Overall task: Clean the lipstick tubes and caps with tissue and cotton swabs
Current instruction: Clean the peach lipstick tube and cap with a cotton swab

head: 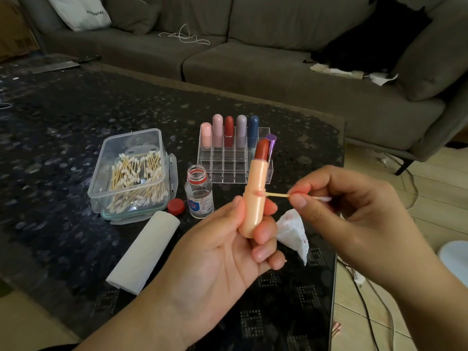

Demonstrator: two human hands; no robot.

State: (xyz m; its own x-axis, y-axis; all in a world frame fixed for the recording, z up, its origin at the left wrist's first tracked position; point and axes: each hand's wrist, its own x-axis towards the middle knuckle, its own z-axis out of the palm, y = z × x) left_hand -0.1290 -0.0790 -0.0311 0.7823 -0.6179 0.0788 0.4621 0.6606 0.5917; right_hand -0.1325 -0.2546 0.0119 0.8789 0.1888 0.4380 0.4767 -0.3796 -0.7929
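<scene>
**Swab working the tube's collar**

Your left hand [228, 239] grips the uncapped lipstick tube [254, 198] upright above the table [63, 117], exposing its seam; your right hand [336, 198] pinches the cotton swab [278, 195] sideways, its tip touching that groove

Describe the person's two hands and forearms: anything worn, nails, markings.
Both the left hand and right hand are bare, with no rings, watch or bracelets in view. The forearms are uncovered; no sleeves show. Nails are short and look unpainted. No markings are visible.
</scene>
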